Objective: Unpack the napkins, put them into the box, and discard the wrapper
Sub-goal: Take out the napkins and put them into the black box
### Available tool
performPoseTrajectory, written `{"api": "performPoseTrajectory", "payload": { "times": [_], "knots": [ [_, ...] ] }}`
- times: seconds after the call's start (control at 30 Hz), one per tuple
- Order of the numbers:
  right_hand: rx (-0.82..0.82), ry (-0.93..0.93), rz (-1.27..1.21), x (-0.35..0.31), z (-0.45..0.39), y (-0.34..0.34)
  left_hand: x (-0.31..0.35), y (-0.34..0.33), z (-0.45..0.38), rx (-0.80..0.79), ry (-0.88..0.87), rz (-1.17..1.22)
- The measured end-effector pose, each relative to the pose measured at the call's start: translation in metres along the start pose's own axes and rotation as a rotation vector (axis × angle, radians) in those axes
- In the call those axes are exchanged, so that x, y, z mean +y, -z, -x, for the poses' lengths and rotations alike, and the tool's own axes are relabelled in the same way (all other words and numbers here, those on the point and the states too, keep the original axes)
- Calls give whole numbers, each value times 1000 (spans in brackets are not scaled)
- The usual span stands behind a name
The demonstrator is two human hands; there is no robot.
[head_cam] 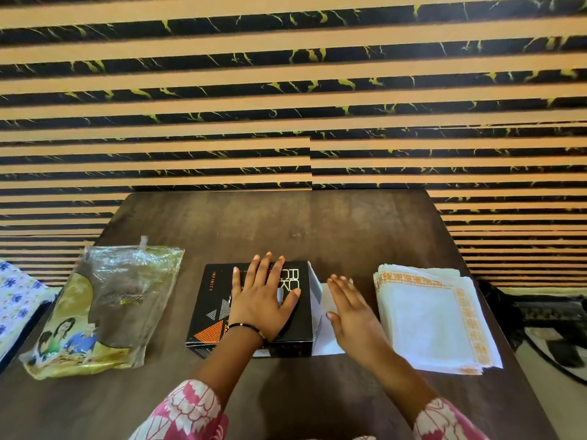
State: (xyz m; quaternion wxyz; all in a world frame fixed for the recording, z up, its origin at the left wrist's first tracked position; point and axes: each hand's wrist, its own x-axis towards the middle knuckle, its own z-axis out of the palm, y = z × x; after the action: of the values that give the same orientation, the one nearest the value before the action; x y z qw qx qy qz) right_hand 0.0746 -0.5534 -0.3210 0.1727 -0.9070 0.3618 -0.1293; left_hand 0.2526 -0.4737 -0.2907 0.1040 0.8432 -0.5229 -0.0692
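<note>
On a dark wooden table (286, 223) pushed against a wall of orange and black stripes, a black box (209, 312) sits near the front middle, and everything else is placed around it. The box lid carries white lettering and an orange triangle pattern. The person's left hand (262, 300) lies flat on top of the box, palm down, fingers spread wide and gripping nothing; a thin dark bracelet (246, 328) circles that wrist. Just right of the box, a white flap (320, 315) folds out onto the tabletop. The right hand (349, 309) hovers over or rests on that flap, I cannot tell which, fingers straight and held loosely together, empty. Further right of the box, apart from it, lies a neat stack of white napkins (435, 319) with an orange patterned border, out of their packaging. Left of the box, well apart, lies the wrapper (104, 306), a crinkled clear and yellow plastic bag printed with people, flat and emptied. Both sleeves are pink with white flowers. Far left of the box, a blue floral cloth (16, 293) shows at the edge.
</note>
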Motion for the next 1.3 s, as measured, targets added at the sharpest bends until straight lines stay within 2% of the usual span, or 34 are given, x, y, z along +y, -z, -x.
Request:
{"api": "performPoseTrajectory", "payload": {
  "times": [0.1,0.23,0.33,0.53,0.6,0.67,0.77,0.87,1.03,1.17,1.3],
  "knots": [
    [-77,-134,-85,-1,8,-17,-1,0,0,-7,1,-9],
    [-145,-299,13,12,14,-33,-1,1,0,-8,2,-5],
    [-210,-309,136,16,17,-36,-1,1,-1,-10,1,-6],
    [-290,-268,220,12,7,-20,0,2,-2,-15,4,-19],
    [-209,-247,73,3,7,-7,0,1,-2,-12,3,-13],
    [-107,-262,-237,-8,11,5,0,1,-2,-12,2,-8],
    [-154,-318,-546,-16,17,19,0,2,-1,-23,3,-7],
    [-226,-401,-639,-9,23,28,1,3,0,-18,-2,-3],
    [-666,-270,-714,-23,32,31,1,3,-1,-14,8,2],
    [-651,-208,-667,-38,31,20,0,2,-1,-16,-10,-24],
    [-724,-184,-738,-38,33,20,0,2,-1,-41,-31,-66]
  ]
}}
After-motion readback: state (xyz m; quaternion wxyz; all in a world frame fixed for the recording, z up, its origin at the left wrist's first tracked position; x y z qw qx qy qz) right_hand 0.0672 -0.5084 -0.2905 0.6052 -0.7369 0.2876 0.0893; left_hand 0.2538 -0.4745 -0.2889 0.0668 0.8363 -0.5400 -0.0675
